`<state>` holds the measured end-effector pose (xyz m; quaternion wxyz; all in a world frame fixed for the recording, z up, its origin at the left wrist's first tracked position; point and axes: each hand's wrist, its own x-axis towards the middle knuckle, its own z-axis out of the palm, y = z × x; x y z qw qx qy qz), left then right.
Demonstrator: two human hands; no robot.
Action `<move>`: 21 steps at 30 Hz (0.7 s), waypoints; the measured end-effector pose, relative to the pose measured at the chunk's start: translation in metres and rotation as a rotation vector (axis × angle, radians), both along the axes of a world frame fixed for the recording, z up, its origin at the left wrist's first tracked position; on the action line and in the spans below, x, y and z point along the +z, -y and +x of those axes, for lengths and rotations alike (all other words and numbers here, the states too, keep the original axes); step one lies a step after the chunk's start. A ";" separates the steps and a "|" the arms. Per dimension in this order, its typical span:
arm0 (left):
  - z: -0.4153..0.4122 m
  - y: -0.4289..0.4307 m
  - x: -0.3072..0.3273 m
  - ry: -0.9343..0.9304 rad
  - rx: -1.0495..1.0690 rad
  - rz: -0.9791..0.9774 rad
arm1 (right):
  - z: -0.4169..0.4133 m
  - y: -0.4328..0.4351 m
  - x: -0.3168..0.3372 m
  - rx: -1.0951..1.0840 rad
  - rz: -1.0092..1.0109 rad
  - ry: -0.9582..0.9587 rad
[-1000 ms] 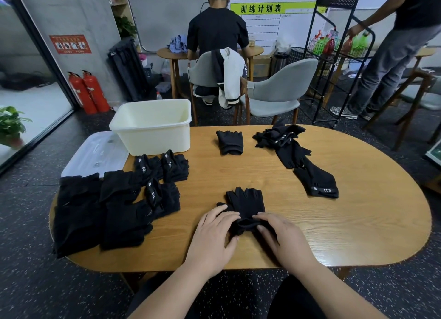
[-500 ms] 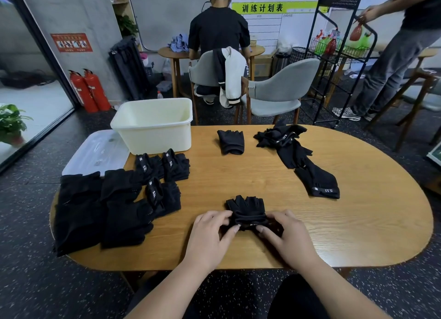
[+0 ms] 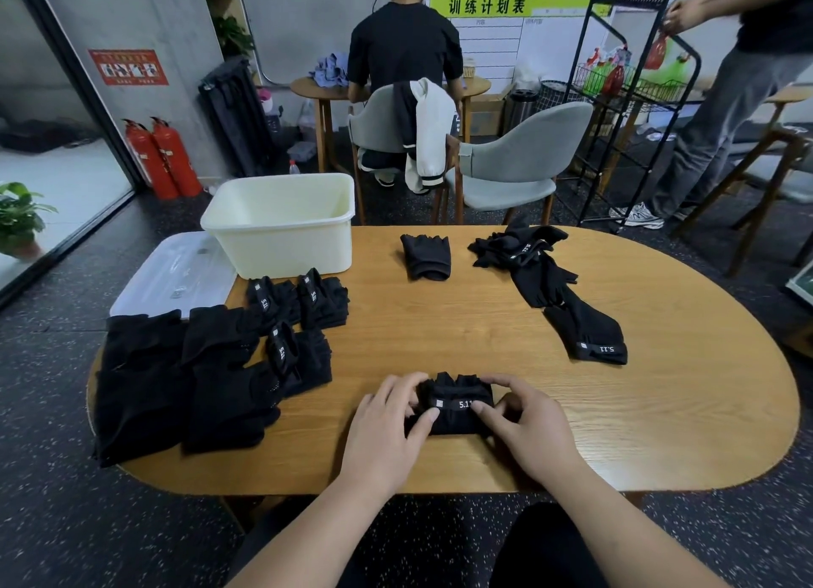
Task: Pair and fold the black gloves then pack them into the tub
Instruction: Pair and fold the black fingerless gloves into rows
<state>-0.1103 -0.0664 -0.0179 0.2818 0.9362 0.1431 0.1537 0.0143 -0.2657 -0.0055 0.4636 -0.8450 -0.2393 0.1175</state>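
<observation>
- The left hand point(image 3: 387, 425) and right hand point(image 3: 523, 425) each take one end of the glove pair point(image 3: 455, 407). The fingers point(image 3: 402, 389) are curled round it, tips pinching along the labelled cuff.
- The pair lies on the bench point(image 3: 440, 337) directly under the fingers, at the near edge.
- To do this well, press the fold flat, square the edges and tuck the cuff snug so the bundle does not spring open.
- The tub point(image 3: 281, 231) waits well beyond the fingers, off to the left, with folded bundles point(image 3: 299, 297) lying between.
- Loose gloves point(image 3: 550, 279) lie far ahead to the right, likely next in line.
</observation>
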 end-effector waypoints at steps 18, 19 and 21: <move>0.004 0.012 0.000 -0.255 -0.347 0.434 | -0.003 -0.013 -0.031 -0.177 -0.274 0.585; 0.005 0.011 -0.001 -0.266 -0.351 0.438 | -0.003 -0.015 -0.032 -0.133 -0.311 0.646; 0.006 0.012 0.000 -0.284 -0.352 0.451 | -0.002 -0.017 -0.034 -0.037 -0.387 0.680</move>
